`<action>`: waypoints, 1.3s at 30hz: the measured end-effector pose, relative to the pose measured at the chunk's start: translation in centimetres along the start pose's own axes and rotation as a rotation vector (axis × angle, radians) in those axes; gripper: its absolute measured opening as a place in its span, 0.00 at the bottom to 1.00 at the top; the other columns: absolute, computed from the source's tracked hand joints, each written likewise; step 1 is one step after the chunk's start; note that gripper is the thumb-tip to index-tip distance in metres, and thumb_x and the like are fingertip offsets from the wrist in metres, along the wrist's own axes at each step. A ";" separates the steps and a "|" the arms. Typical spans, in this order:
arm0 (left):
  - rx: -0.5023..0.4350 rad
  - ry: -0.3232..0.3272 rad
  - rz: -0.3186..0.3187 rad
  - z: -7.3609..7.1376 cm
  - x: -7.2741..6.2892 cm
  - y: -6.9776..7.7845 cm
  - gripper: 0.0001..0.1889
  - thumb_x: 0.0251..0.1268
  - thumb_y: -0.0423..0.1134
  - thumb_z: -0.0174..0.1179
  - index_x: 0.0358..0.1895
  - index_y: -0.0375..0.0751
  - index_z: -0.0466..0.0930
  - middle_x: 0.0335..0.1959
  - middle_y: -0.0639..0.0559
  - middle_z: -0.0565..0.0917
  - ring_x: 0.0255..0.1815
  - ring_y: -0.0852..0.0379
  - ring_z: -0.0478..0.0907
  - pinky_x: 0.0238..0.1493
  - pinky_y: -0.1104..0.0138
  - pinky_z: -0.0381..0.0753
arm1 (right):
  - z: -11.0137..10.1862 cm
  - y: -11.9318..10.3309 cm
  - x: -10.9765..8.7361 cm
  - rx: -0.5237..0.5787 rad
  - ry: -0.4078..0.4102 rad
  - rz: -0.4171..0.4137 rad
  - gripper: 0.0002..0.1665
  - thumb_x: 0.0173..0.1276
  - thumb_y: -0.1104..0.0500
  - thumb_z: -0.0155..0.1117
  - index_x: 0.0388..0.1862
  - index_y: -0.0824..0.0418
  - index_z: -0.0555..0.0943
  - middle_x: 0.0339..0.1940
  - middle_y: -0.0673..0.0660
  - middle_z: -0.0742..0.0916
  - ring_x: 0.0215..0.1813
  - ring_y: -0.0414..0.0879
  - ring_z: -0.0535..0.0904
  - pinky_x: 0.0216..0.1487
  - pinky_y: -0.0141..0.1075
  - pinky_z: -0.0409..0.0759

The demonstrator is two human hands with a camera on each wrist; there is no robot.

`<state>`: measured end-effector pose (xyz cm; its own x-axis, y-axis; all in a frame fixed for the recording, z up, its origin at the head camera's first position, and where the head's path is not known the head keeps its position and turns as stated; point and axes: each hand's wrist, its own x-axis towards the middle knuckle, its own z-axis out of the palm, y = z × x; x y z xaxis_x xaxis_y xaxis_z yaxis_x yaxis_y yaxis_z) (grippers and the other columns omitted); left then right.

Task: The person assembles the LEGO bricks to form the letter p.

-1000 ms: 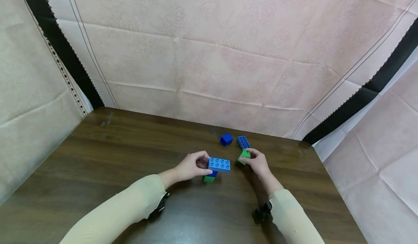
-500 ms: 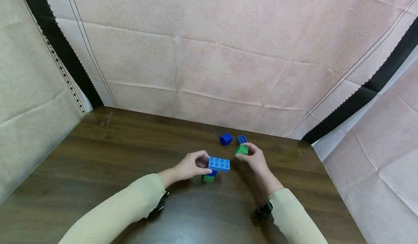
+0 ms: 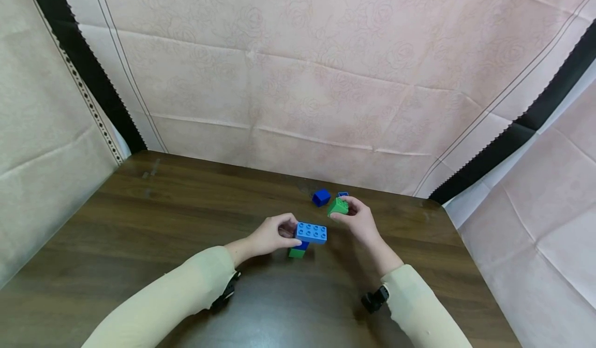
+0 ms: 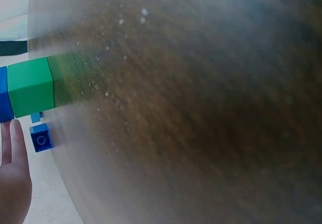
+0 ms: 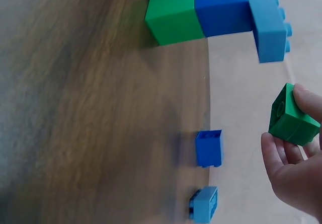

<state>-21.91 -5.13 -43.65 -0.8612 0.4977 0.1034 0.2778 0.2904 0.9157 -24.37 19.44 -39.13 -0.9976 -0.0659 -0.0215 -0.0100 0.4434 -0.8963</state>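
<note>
A stack of toy building bricks stands on the table, with a green brick (image 3: 297, 253) at the bottom, a dark blue brick (image 5: 224, 10) above it and a long light blue brick (image 3: 311, 232) across the top. My left hand (image 3: 274, 234) pinches the stack at the dark blue brick, thumb in front. Between thumb and fingers, my right hand (image 3: 362, 221) holds another green brick (image 5: 293, 116) above the table. In the right wrist view its hollow underside faces the stack's side. The left wrist view catches the lower green brick (image 4: 31, 87) at its left edge.
Near the back edge of the brown table (image 3: 209, 193) sits a loose dark blue brick (image 3: 321, 197). Beside it lies a blue brick (image 5: 204, 205), mostly hidden by my right hand in the head view. A pale cloth (image 3: 288, 89) hangs behind the table.
My right hand has lifted the green brick and carried it left and up in the head view, now covering most of the blue brick behind. My left hand stays at the stack.
</note>
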 end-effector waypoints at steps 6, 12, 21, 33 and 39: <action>0.005 0.002 -0.007 -0.1 0.1 -0.2 0.13 0.58 0.39 0.65 0.44 0.44 0.73 0.44 0.49 0.80 0.44 0.56 0.78 0.48 0.64 0.81 | 0.5 -1.3 -0.5 0.007 -0.019 -0.035 0.28 0.59 0.59 0.68 0.59 0.61 0.72 0.50 0.61 0.78 0.46 0.48 0.75 0.42 0.28 0.77; 0.007 0.001 -0.007 -0.1 0.2 -0.3 0.13 0.58 0.39 0.65 0.44 0.44 0.73 0.44 0.49 0.80 0.44 0.57 0.78 0.48 0.65 0.81 | 1.2 -2.3 -1.2 0.003 -0.049 -0.083 0.27 0.58 0.60 0.69 0.57 0.60 0.73 0.48 0.61 0.79 0.44 0.48 0.76 0.43 0.30 0.78; -0.011 -0.015 0.006 -0.3 0.2 -0.3 0.12 0.59 0.39 0.64 0.44 0.44 0.73 0.43 0.48 0.80 0.43 0.57 0.79 0.48 0.64 0.81 | 2.5 -3.4 -2.1 -0.034 -0.120 -0.166 0.28 0.57 0.60 0.70 0.57 0.60 0.73 0.46 0.62 0.80 0.41 0.46 0.77 0.44 0.33 0.79; -0.017 -0.022 0.026 -0.2 0.3 -0.4 0.12 0.59 0.39 0.64 0.43 0.43 0.74 0.42 0.49 0.81 0.43 0.57 0.79 0.47 0.66 0.81 | 4.1 -3.1 -2.7 -0.076 -0.144 -0.225 0.27 0.54 0.59 0.72 0.54 0.59 0.75 0.42 0.60 0.82 0.40 0.46 0.79 0.42 0.34 0.82; 0.005 -0.028 0.035 -0.2 0.5 -0.4 0.13 0.58 0.39 0.65 0.43 0.44 0.73 0.41 0.49 0.81 0.42 0.58 0.80 0.45 0.68 0.82 | 4.3 -2.9 -2.9 -0.098 -0.154 -0.245 0.27 0.53 0.60 0.73 0.53 0.58 0.75 0.42 0.58 0.82 0.42 0.48 0.80 0.44 0.36 0.82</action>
<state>-22.51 -5.20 -43.86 -0.8387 0.5302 0.1245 0.3100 0.2767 0.9096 -21.19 14.48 -38.38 -0.9424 -0.3135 0.1164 -0.2634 0.4814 -0.8360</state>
